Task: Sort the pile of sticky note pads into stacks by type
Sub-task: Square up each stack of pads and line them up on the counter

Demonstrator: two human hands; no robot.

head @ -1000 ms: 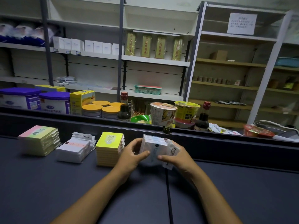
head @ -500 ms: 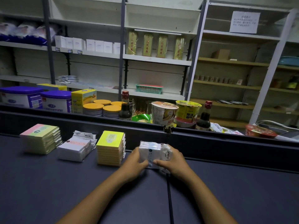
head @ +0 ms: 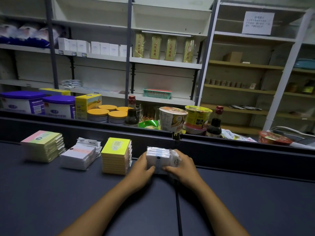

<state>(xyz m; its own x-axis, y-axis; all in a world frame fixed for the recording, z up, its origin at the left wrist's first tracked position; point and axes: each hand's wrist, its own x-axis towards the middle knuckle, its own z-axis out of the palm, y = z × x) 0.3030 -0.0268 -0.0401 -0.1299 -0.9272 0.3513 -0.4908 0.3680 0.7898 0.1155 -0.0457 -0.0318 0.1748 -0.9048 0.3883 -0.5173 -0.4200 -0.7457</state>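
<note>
Both hands clasp white wrapped pad stack (head: 159, 159): left hand (head: 142, 165), right hand (head: 182, 165); yellow pad stack (head: 116, 155) just left of left hand.

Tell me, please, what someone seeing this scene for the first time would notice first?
Probably the two hands, left hand and right hand, gripping a bundle of clear-wrapped white pads at the middle of the dark counter. To their left stand three sorted stacks in a row: a yellow stack, a white stack and a pink-and-green-topped stack. Behind the counter's rail, purple-lidded tubs catch the eye.
</note>
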